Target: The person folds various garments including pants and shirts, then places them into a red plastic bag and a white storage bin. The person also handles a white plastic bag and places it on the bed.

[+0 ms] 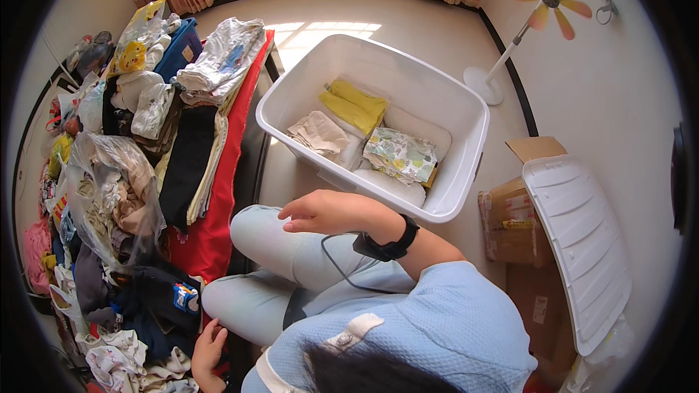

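My right hand is over my knee, fingers loosely apart, with nothing in it; a black band is on that wrist. Low in the view, my left hand rests by the red cloth, beside dark navy garments, and holds nothing. In front of me stands a white plastic storage bin. It holds folded yellow cloth, beige cloth and patterned cloth. Stacks of folded clothes lie on the red cloth, with black trousers on one and white garments on another.
A clear plastic bag of clothes and a blue bin stand among the piles at left. At right are a cardboard box, a white ribbed lid and a standing fan. A cable hangs from my right wrist.
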Tool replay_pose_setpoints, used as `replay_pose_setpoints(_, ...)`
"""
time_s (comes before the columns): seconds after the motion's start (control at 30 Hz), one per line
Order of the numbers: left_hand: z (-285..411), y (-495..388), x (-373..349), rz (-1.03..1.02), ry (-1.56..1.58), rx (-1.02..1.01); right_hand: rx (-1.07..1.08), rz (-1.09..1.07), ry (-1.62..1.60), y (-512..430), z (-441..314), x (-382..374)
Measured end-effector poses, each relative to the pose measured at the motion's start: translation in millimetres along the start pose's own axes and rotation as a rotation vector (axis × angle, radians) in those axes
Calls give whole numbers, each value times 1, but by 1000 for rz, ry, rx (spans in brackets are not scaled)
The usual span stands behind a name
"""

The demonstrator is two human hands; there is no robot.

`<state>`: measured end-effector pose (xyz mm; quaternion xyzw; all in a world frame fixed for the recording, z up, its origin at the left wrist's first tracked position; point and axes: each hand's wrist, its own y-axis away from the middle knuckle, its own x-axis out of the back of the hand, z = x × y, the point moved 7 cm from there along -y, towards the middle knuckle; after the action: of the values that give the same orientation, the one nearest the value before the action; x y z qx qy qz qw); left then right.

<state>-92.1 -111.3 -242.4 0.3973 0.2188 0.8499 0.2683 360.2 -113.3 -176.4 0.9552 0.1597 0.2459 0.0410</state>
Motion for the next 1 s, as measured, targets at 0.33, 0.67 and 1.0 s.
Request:
replay_pose_setpoints(0.33, -3, 2, -19, 53, 88, 160, 77, 47, -86, -37, 19, 35)
replay_pose_setpoints(0.67, 8, 6, -35, 128, 101, 177, 26, -61, -232, -69, 42, 36)
replay_pose_setpoints(1.0, 84, -98, 34, 396, 892, -29, -183, 63, -991, -214, 90, 36)
